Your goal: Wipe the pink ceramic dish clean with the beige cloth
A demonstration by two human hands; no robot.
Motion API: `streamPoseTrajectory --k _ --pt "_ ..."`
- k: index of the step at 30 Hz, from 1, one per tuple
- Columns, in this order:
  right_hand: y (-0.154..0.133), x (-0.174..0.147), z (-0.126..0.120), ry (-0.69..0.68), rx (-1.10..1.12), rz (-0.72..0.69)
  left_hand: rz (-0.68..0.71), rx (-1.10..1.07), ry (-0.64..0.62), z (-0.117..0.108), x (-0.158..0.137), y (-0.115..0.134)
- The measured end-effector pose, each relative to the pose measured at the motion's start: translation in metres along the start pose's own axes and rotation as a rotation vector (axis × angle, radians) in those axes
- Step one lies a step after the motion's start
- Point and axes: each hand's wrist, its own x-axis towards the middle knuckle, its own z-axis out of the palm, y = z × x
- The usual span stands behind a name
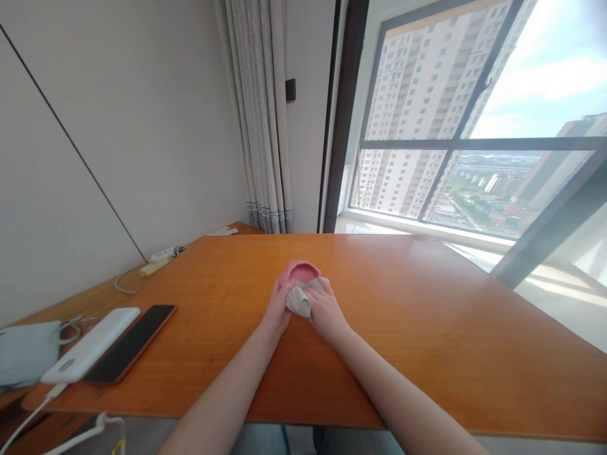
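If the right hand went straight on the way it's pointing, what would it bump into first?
Probably the pink object held by the left hand. The right hand, with the pale cloth, seems right against it, though depth is hard to judge.

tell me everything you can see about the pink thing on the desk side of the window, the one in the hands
The pink thing is hollow, with a rounded opening tilted toward the camera; it looks smooth, perhaps plastic. The left hand grips its left side, while the right hand holds a pale cloth at its near side, hiding much of it. Whether it touches the desk is unclear.
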Motion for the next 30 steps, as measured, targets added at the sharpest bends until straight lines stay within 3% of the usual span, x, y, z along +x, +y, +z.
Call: streamPoseTrajectory --k 10,14,19,22,25,30 --pt "0.008 -0.005 0.0 -0.043 -0.078 -0.005 -0.062 0.108 -0.116 -0.008 0.001 0.01" --pt "0.001 -0.005 0.006 0.017 -0.006 0.076 0.091 0.15 -0.147 -0.004 -0.003 0.002" --pt "0.004 -0.002 0.006 -0.013 0.087 0.06 0.256 0.323 -0.032 -0.006 -0.001 0.003" --pt "0.013 0.001 -0.001 -0.083 0.125 -0.03 0.218 0.399 -0.028 -0.009 0.002 0.015" --pt "0.017 0.002 -0.008 -0.079 0.09 -0.099 0.104 0.428 -0.115 -0.01 0.002 0.028" --pt "0.011 -0.001 -0.004 -0.028 -0.035 -0.07 0.096 0.302 -0.099 -0.006 -0.001 0.023"
